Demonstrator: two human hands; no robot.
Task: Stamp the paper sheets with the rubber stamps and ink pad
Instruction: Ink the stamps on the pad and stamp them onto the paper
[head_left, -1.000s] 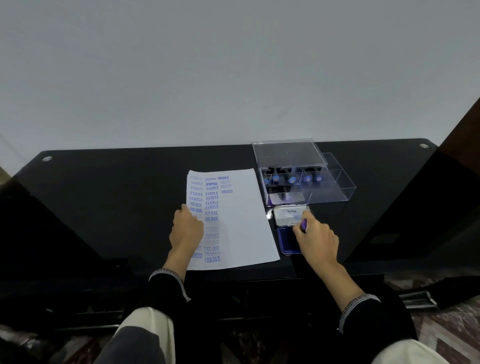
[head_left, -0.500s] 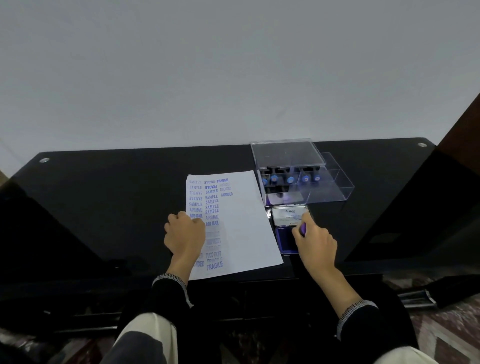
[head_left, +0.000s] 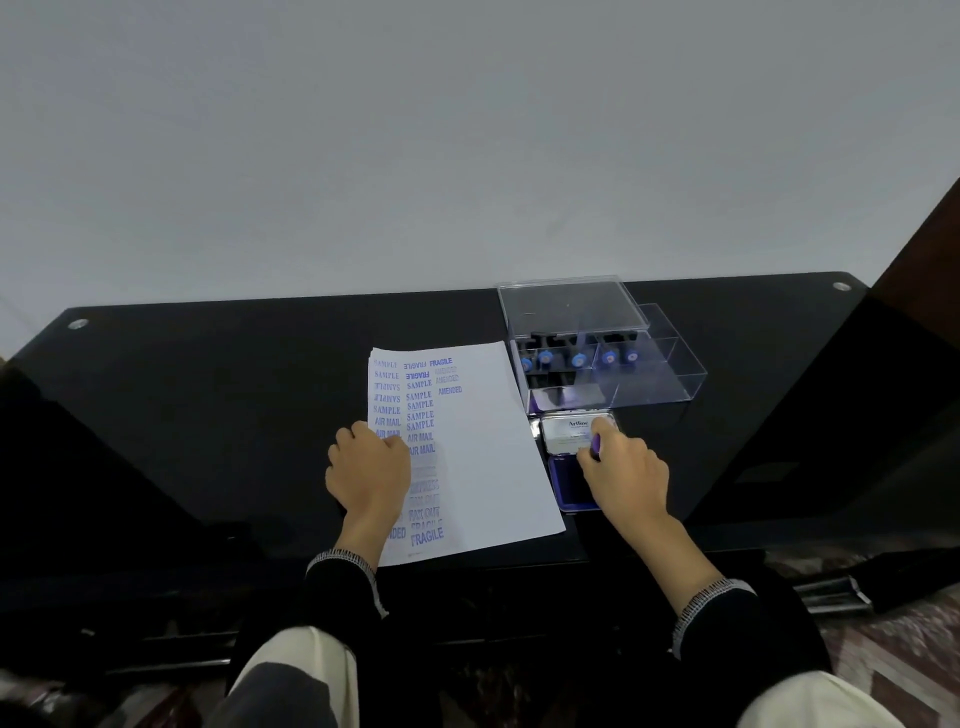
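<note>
Gripping a purple-handled stamp (head_left: 595, 445) down on the open ink pad (head_left: 571, 486), right hand (head_left: 623, 475) is risking over-inking & smudges, while left hand (head_left: 370, 470), fingers curled, is pinning the paper sheets (head_left: 483, 447) on the counter (head_left: 234, 395), which may shift w/ any slip.

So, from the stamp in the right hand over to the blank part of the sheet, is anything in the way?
Nothing visible. The right hand holds the stamp over the ink pad, beside the sheet's right edge. The left hand rests on the sheet's left, printed side.
</note>
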